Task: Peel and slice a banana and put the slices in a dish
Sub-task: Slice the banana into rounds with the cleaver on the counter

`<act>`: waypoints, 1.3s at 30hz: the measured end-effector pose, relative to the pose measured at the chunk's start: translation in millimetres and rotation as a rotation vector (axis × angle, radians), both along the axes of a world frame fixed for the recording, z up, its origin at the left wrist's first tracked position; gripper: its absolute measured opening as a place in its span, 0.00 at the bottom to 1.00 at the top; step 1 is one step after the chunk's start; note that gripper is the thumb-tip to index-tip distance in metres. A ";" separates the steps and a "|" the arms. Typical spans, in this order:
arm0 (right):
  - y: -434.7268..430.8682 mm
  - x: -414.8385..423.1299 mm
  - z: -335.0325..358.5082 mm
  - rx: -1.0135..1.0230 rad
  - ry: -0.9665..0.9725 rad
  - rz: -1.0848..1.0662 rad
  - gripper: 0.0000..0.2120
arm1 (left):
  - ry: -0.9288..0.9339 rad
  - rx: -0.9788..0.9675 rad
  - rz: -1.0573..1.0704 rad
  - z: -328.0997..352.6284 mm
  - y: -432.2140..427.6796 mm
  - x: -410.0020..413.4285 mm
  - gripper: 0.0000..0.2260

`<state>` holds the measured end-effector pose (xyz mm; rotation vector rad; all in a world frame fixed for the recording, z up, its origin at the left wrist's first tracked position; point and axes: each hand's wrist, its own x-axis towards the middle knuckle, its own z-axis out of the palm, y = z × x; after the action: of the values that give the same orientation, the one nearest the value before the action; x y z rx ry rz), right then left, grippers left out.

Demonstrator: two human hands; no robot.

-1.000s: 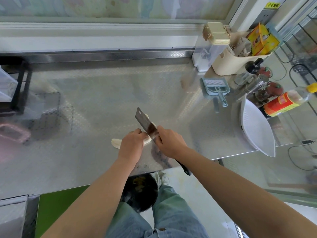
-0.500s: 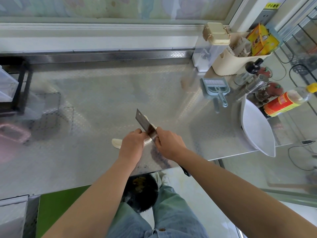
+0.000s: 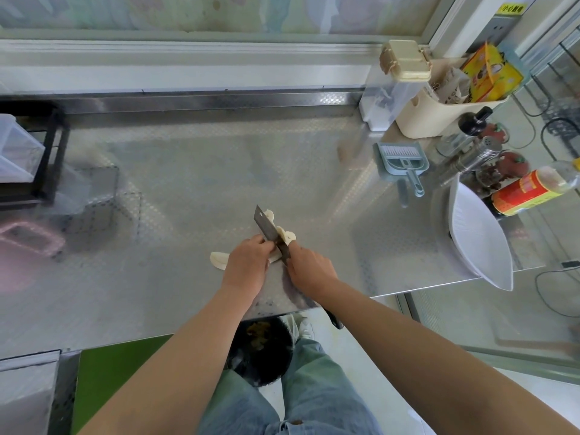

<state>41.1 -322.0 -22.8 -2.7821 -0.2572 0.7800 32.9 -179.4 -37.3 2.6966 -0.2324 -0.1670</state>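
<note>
A peeled banana (image 3: 218, 260) lies on the steel counter (image 3: 194, 171), its pale end sticking out left of my left hand (image 3: 248, 265), whose curled fingers hold it down. My right hand (image 3: 309, 268) grips a cleaver (image 3: 266, 227), blade set across the banana beside my left fingertips. Cut slices (image 3: 286, 235) lie just right of the blade, with one more at the blade's far tip. A white leaf-shaped dish (image 3: 480, 243) sits at the counter's right edge.
A blue mini dustpan and brush (image 3: 401, 163), a steel shaker (image 3: 470, 158), a red-labelled bottle (image 3: 530, 191), a cream caddy (image 3: 439, 114) and a lidded container (image 3: 403, 61) crowd the back right. A black rack (image 3: 34, 158) stands at left. A dark bin (image 3: 260, 350) sits below the counter's front edge.
The cleaver has shifted slightly left along the banana and come down. More cut slices now show to the right of the blade. My left hand has stayed on the banana.
</note>
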 end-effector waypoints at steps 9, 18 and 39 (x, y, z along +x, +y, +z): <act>-9.7 -0.8 8.5 0.118 -0.095 -0.026 0.05 | -0.038 0.034 0.004 -3.4 3.9 -11.6 0.14; -12.2 1.4 16.6 0.122 -0.118 -0.017 0.07 | -0.090 0.165 -0.006 3.3 3.1 -14.5 0.16; -13.1 1.6 21.1 0.119 -0.116 0.007 0.07 | -0.076 0.173 0.017 -1.4 2.7 -11.0 0.16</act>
<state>42.6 -335.1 -1.7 -2.7187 -0.3234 0.5847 21.9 -176.7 -38.7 2.8789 -0.2275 -0.0824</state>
